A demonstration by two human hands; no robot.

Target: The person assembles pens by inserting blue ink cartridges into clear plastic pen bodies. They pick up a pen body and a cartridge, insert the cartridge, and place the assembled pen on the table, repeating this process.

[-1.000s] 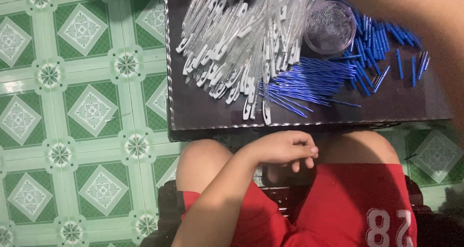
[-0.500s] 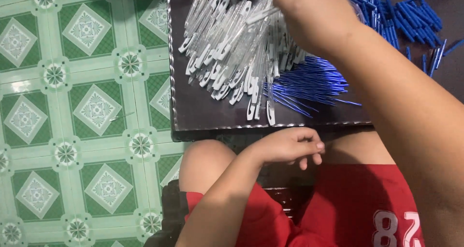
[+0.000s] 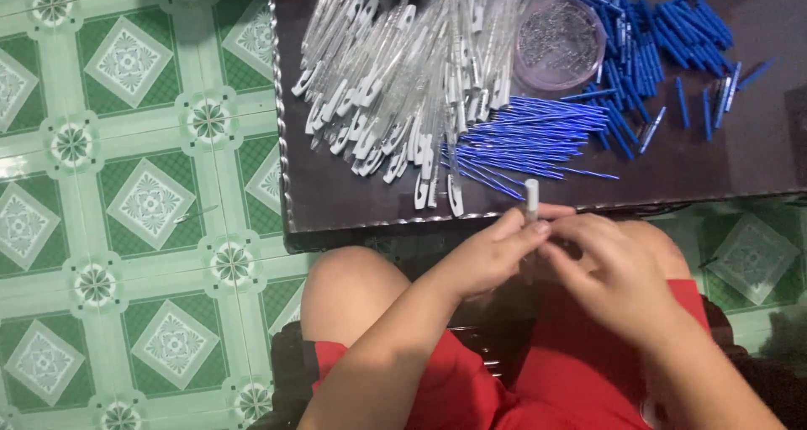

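Left hand [image 3: 496,249] at lower centre of frame, fingers pinched round a clear pen barrel [image 3: 531,196] w/ white tip, held upright just below the table edge. Right hand [image 3: 609,270] just beside it, touching the left at the fingertips; fingers curled in toward the barrel's lower end, but can't tell if actually gripping it or sth smaller. Both hands over the lap, above red shorts [image 3: 521,379], bare knee [image 3: 349,287] to the left.

Dark table [image 3: 336,203] across upper centre and right. On it, upper centre: big loose heap of clear pen barrels w/ white clips [image 3: 395,85]. Just right of that, centre: bundle of thin blue ink refills [image 3: 530,140], lying roughly horizontal, touching the heap. Upper right: scatter of short blue pen caps/ends [image 3: 656,52]. Between heap and blue bits: round clear dish [image 3: 559,43] w/ tiny metal parts, prob. springs, too small to be sure. Green patterned floor tiles [image 3: 126,203] fill left side of frame.
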